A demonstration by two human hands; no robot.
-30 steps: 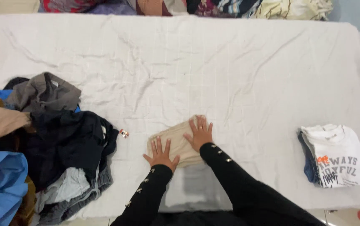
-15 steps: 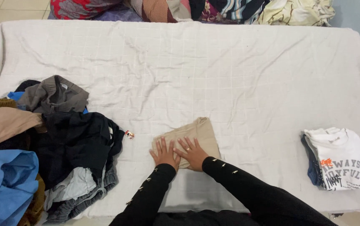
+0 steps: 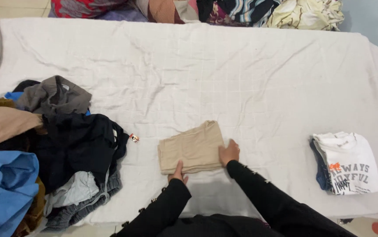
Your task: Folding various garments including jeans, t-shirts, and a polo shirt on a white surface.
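The beige garment (image 3: 192, 148) lies folded into a compact, nearly square packet on the white sheet (image 3: 224, 74) covering the table, toward the near edge and roughly midway between the two groups of clothing. By its shape it appears folded in full or very nearly so. To the right, well apart, a small stack of folded clothes (image 3: 346, 163) sits with a white printed T-shirt on top; this suggests that part of the work is done. To the left, a loose heap of unfolded clothes (image 3: 52, 149) in black, grey, blue and tan remains, so most of the work seems outstanding. A small red and white object (image 3: 134, 138) lies on the sheet between the heap and the beige garment; its kind cannot be told. More crumpled fabrics (image 3: 241, 11) lie beyond the far edge. The left hand (image 3: 178, 171) rests at the packet's near edge, fingers extended and laid on the cloth, not clenched. The right hand (image 3: 229, 152) sits at the packet's right edge, fingers curled against it; whether they grip the cloth or merely press it cannot be told. Both arms, in black sleeves, reach forward from the near edge.
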